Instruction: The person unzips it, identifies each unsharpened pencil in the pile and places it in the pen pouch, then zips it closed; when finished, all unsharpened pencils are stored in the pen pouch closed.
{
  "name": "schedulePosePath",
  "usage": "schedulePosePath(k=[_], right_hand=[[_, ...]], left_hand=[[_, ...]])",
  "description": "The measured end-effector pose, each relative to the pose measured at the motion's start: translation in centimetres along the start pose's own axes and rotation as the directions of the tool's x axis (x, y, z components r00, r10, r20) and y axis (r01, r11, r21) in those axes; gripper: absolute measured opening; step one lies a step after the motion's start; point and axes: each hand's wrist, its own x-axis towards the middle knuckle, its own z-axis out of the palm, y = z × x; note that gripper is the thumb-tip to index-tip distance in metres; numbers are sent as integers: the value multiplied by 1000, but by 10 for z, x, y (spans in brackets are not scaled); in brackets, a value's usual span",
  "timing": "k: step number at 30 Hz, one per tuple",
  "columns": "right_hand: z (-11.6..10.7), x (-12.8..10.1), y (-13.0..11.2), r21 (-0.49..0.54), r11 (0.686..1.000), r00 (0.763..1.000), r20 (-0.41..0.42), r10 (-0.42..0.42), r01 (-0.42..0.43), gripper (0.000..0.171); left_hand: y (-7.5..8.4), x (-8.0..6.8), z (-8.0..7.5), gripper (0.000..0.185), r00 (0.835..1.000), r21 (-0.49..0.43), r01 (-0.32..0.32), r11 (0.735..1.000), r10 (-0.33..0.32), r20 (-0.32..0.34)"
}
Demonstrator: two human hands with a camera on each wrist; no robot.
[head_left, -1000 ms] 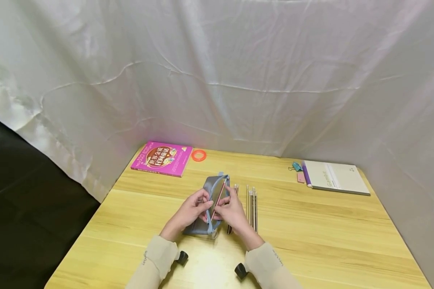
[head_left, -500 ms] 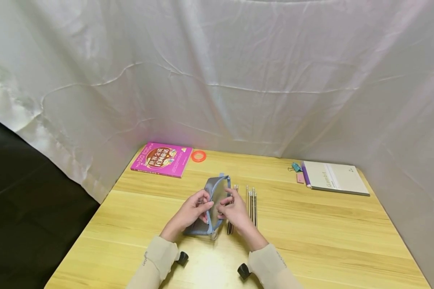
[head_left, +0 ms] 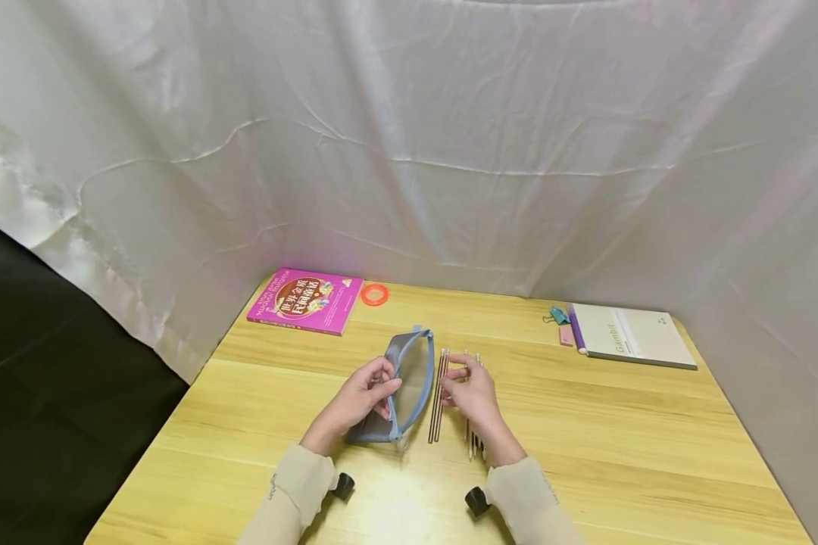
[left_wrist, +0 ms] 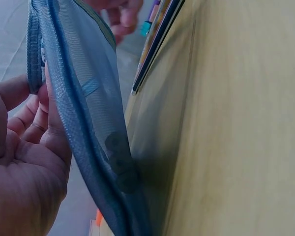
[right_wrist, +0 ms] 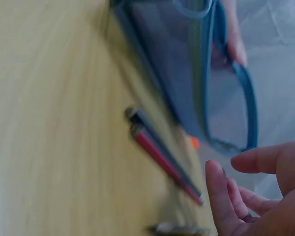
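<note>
Two hands work at a grey-blue mesh pencil pouch (head_left: 404, 390) lying near the middle of the wooden table (head_left: 620, 446). I pinch the pouch's zipped edge with my left hand (head_left: 361, 395), fingers curled round the fabric, which seems to hold the mouth open and the pouch upright on its side. My right hand (head_left: 473, 387) hovers with fingers loosely spread and empty, over a row of pencils (head_left: 476, 443) just right of the pouch; two more pencils (head_left: 439, 393) lie side by side between pouch and hand, parallel to the pouch. From the right wrist, the fingertips (right_wrist: 217, 183) sit just clear of that pair (right_wrist: 157, 150), touching nothing I can make out. Laid in line beside the pouch, the pencils look placed for easy reach. Farther out from the pouch: a pink book (head_left: 307, 298) and an orange tape ring (head_left: 375, 293) at the far left, a white notebook (head_left: 631, 334) with a teal clip (head_left: 559, 313) and a pink eraser (head_left: 567, 334) at the far right. White cloth (head_left: 409, 151) backs the table.
</note>
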Motion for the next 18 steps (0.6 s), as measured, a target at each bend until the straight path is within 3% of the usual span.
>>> schedulePosePath(k=[4, 12, 18], right_hand=[[-4, 7, 11, -45, 999, 1000, -7, 15, -16, 50], [-3, 12, 21, -190, 981, 997, -56, -43, 32, 50], [-2, 12, 21, -368, 926, 993, -53, -109, 82, 53]], left_hand=[[0, -1, -1, 19, 1000, 0, 1, 1000, -1, -1], [1, 0, -1, 20, 1000, 2, -11, 1000, 10, 5], [0, 0, -1, 20, 1000, 6, 12, 1000, -12, -12]])
